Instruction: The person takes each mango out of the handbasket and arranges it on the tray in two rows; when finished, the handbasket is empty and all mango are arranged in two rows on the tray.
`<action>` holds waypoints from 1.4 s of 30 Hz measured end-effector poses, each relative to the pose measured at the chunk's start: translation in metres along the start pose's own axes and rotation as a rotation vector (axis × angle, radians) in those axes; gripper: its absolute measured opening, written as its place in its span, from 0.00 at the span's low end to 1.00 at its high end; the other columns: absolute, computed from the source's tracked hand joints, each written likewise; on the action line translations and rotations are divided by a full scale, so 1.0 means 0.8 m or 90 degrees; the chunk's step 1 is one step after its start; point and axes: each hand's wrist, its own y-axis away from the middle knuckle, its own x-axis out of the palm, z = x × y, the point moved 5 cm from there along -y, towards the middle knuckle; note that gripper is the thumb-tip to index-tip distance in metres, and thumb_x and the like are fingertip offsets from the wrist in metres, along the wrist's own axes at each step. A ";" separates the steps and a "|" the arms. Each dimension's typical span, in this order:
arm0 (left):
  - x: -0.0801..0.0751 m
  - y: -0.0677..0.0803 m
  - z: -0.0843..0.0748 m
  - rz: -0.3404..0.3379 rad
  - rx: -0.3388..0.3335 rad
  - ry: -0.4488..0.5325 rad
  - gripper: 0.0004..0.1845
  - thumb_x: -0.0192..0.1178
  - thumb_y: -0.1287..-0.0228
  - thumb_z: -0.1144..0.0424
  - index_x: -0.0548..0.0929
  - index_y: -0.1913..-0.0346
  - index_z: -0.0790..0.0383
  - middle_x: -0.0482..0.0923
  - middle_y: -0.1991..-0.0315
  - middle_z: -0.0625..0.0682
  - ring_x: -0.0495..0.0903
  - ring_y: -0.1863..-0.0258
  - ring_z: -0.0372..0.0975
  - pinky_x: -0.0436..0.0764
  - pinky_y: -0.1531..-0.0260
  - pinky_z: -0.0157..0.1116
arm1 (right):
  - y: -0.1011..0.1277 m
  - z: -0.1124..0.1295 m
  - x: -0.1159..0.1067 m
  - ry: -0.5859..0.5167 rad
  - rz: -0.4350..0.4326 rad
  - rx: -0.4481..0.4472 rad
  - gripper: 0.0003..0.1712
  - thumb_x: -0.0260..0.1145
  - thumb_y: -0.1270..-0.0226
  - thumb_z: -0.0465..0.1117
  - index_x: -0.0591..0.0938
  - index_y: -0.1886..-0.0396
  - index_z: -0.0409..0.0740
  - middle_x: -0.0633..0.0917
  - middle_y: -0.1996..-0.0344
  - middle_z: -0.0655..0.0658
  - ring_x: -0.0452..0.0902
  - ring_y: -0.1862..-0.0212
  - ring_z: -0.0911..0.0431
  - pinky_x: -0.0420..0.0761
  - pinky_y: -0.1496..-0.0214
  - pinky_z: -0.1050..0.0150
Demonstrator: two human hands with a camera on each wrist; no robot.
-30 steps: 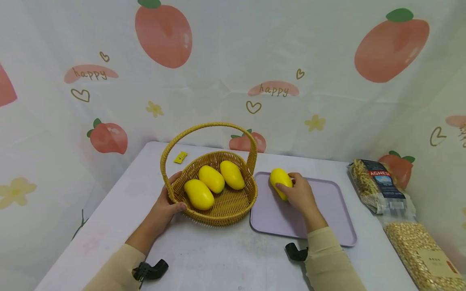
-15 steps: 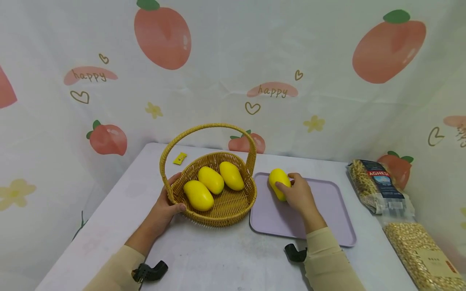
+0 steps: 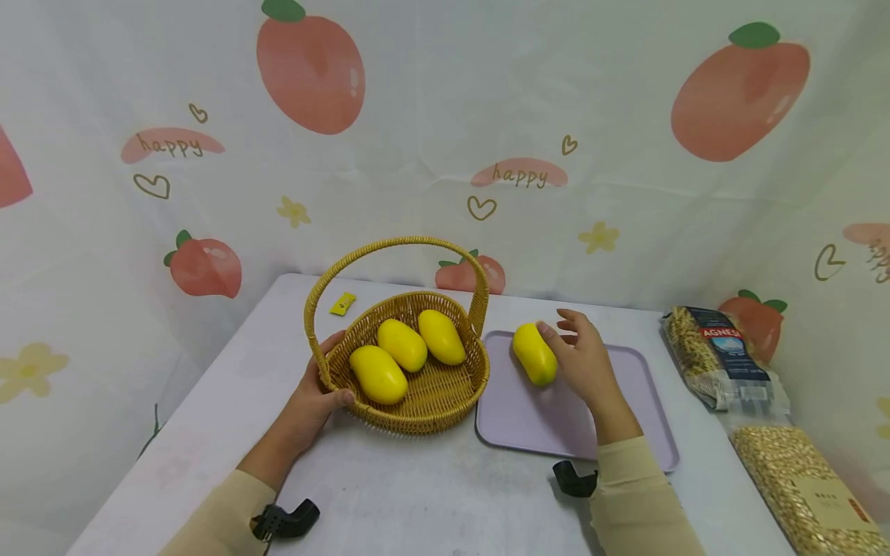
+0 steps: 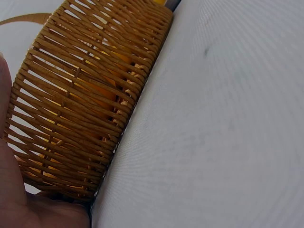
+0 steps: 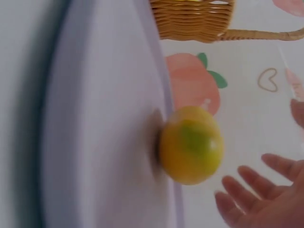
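My left hand [image 3: 313, 405] grips the left side of a woven wicker basket [image 3: 424, 421], thumb over the rim and fingers round the outer wall. In the left wrist view the basket's slatted side [image 4: 90, 95] leans close against the palm. Three yellow mangoes [image 3: 440, 337] lie inside the basket. A further yellow mango [image 3: 535, 357] rests near the left end of a lilac tray [image 3: 528, 428]. Just right of it, my right hand [image 3: 584, 359] is raised with its fingers spread. The right wrist view has the fingers apart from this mango [image 5: 191, 145], which shows a green patch.
A small yellow packet [image 3: 343, 303] lies behind the basket. At the table's right edge are a bag labelled AGNESI [image 3: 723, 355] and a pack of pale grains [image 3: 803, 483]. A printed curtain [image 3: 417, 100] hangs behind the table.
The right hand has let go of the mango on the tray and moved up and to the right, its fingers opening. The left hand and basket stay in place.
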 end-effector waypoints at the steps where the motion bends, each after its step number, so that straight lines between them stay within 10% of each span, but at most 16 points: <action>1: 0.000 0.000 0.000 0.000 0.000 0.001 0.48 0.64 0.40 0.74 0.50 0.25 0.42 0.49 0.26 0.50 0.50 0.29 0.45 0.60 0.39 0.27 | 0.001 0.004 -0.003 -0.009 -0.003 -0.010 0.46 0.58 0.39 0.69 0.64 0.29 0.48 0.70 0.38 0.39 0.68 0.41 0.42 0.69 0.44 0.41; 14: 0.002 0.002 -0.003 0.004 -0.002 -0.006 0.49 0.66 0.41 0.70 0.50 0.25 0.42 0.48 0.26 0.48 0.49 0.29 0.45 0.59 0.38 0.29 | 0.028 0.069 0.002 -0.280 0.102 -0.188 0.25 0.45 0.22 0.52 0.65 0.30 0.54 0.71 0.39 0.43 0.69 0.41 0.44 0.69 0.42 0.44; 27: -0.001 0.002 -0.003 0.002 0.000 -0.010 0.48 0.64 0.40 0.73 0.50 0.25 0.42 0.48 0.26 0.48 0.50 0.29 0.45 0.59 0.38 0.28 | 0.056 0.118 0.029 -0.494 0.313 -0.328 0.36 0.27 0.24 0.57 0.53 0.24 0.43 0.59 0.32 0.29 0.58 0.36 0.29 0.63 0.41 0.36; 42: 0.001 0.001 -0.002 -0.006 -0.001 -0.015 0.48 0.64 0.40 0.74 0.50 0.25 0.41 0.49 0.26 0.48 0.50 0.29 0.44 0.59 0.39 0.28 | 0.070 0.125 0.088 -0.546 0.406 -0.281 0.39 0.34 0.26 0.62 0.55 0.25 0.43 0.62 0.34 0.27 0.58 0.37 0.27 0.60 0.43 0.30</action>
